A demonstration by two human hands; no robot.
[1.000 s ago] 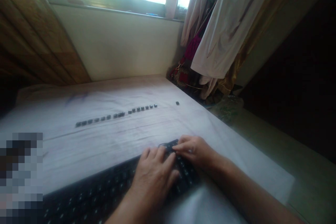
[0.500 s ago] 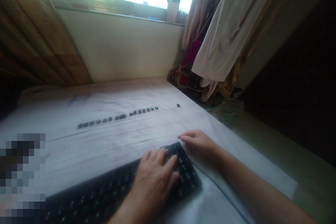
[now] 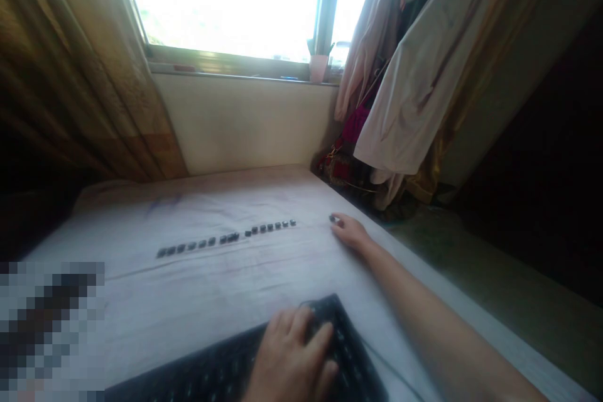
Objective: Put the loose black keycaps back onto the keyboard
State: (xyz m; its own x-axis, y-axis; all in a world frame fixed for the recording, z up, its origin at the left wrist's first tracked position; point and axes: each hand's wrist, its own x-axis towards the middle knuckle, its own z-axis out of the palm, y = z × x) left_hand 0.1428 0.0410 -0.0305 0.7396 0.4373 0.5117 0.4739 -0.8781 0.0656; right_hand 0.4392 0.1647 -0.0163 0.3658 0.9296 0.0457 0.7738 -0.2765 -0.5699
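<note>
Small dark keycaps (image 3: 202, 243) lie in a long row across the white sheet. A single keycap (image 3: 332, 218) sits apart to the right of that row, at the fingertips of my right hand (image 3: 349, 230), which is closed on it with thumb and finger. My left hand (image 3: 293, 352) lies over the right part of a black keyboard (image 3: 207, 361), its fingers spread and touching the keys. Under that hand, part of the keyboard is covered, and motion blurs its keys.
A cable (image 3: 391, 367) runs from the keyboard along the sheet (image 3: 235, 195). Its right edge drops to the floor. Beyond stand a wall, a window with a potted plant (image 3: 318, 66), hanging clothes (image 3: 400, 107) and a curtain (image 3: 94, 69). A pixelated patch hides the lower left.
My right hand has moved forward from beside the keyboard to the lone keycap and closed on it. My left hand remains on the keyboard. The view has tilted upward.
</note>
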